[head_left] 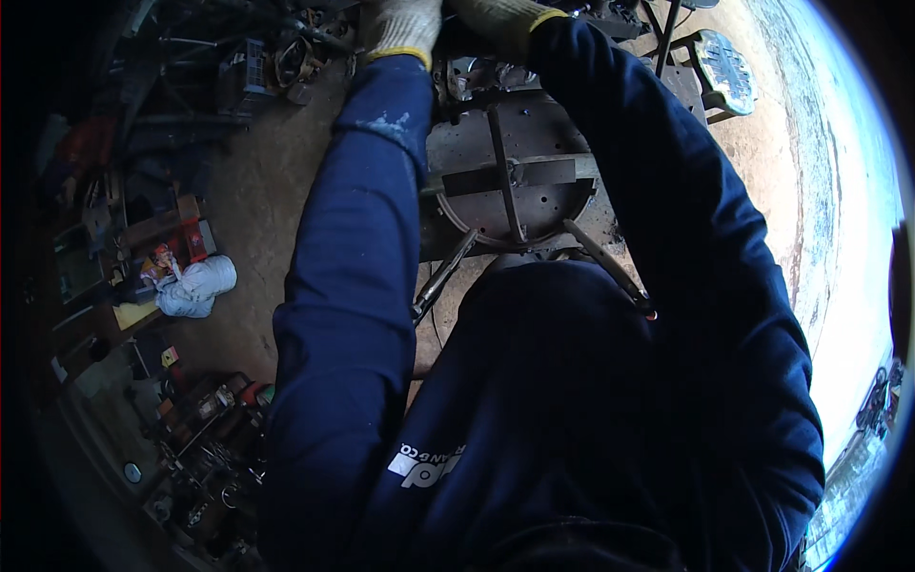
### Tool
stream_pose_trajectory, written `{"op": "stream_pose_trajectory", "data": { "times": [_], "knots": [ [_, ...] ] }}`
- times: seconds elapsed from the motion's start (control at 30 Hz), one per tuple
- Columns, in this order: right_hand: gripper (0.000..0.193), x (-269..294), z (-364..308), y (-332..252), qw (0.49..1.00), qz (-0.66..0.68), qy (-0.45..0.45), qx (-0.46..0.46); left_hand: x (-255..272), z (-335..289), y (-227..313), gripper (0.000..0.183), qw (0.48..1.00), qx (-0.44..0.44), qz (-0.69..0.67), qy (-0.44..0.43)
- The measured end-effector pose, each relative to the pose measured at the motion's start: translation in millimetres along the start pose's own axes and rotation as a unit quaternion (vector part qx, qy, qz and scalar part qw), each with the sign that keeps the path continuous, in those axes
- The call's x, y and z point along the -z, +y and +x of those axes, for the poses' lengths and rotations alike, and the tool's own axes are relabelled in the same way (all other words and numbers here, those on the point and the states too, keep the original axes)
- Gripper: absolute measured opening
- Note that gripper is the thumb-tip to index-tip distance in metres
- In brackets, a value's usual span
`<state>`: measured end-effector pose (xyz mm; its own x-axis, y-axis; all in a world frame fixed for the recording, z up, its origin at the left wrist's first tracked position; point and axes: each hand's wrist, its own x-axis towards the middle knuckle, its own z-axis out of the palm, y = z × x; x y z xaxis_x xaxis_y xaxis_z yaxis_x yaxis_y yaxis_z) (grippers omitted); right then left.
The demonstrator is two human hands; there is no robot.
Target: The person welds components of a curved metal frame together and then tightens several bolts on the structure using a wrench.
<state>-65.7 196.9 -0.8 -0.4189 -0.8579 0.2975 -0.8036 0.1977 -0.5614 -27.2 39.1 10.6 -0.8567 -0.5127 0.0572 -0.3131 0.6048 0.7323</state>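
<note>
Both my arms, in dark blue sleeves, reach out to the far edge of the view. My left hand (400,27) wears a pale knitted glove with a yellow cuff, and its fingers lie beyond the picture's edge. Beside it on the right is my right hand (505,21) in a matching glove, its fingers also out of sight. Just below the hands sit some shiny metal parts (472,78). Between my forearms lies a round dark metal plate (548,143) with crossing bars. What either hand holds, if anything, is hidden.
Two metal bars (446,275) (612,269) jut from the plate toward me. A worn stool (726,72) stands at the far right. To the left are a crumpled white cloth bundle (198,284) and a dark crate (242,76). Assorted tools and metal pieces (214,410) clutter the lower left.
</note>
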Motion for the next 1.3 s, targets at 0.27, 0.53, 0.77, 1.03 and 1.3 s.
{"op": "stream_pose_trajectory", "data": {
  "times": [0.27,0.53,0.77,1.03,1.3],
  "knots": [
    [0.03,-46,-4,45,0.986,-0.14,0.092,-0.002,3,-16,33,0.047,0.999,0.018,0.03,-0.033],
    [0.031,-70,14,39,0.984,-0.147,0.092,-0.047,-7,1,-3,0.037,0.994,-0.071,-0.076,-0.013],
    [0.043,-65,19,8,0.896,0.302,0.113,-0.303,-6,-8,0,0.03,0.991,-0.008,-0.13,-0.018],
    [0.044,-69,13,11,0.888,0.337,0.148,-0.275,-6,-14,11,0.024,0.988,-0.024,-0.148,-0.037],
    [0.035,-93,25,3,0.99,-0.131,0.035,-0.05,28,-45,32,0.02,0.984,-0.127,0.01,0.124]
  ]
}}
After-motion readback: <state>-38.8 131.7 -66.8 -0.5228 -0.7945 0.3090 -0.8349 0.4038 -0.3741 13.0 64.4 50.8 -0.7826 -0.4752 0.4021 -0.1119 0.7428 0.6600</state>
